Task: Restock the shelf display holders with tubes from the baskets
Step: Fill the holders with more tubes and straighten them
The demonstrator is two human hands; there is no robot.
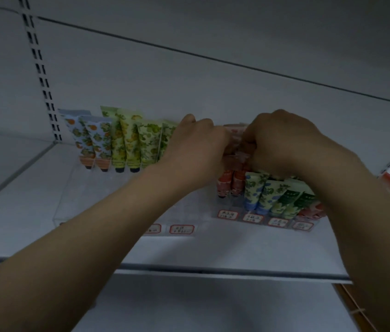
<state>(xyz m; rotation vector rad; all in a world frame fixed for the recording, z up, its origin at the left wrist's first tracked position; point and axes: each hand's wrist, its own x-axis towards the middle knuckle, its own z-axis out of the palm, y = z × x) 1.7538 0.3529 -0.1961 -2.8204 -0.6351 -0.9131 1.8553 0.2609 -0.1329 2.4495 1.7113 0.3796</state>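
From the head camera, both bare arms reach up over the white metal shelf [45, 236] and meet at a bunch of pale pink printed plastic tubes [234, 144]. The right hand [282, 142] is clenched round that bunch. The left hand [196, 144] presses against its other side with knuckles bent, but its fingertips are hidden, so I cannot tell whether it grips. Directly below the right fingers stands the right clear acrylic display holder [261, 222]. It is crowded with upright coral tubes [230, 185], blue-flowered tubes [258, 192] and dark green tubes [292, 200], caps down, and these stand close under the bunch. Left of the left fingers, the left clear acrylic display holder [69, 200] carries soft, flat-crimped orange-fruit tubes [93, 142], yellow-fruit tubes [127, 140] and green-leaf tubes [148, 144]; the last of these is half covered by the left hand. Red-bordered price labels [181, 229] line both holders' front edges. Further left of the fingers rises a slotted white metal upright [43, 75].
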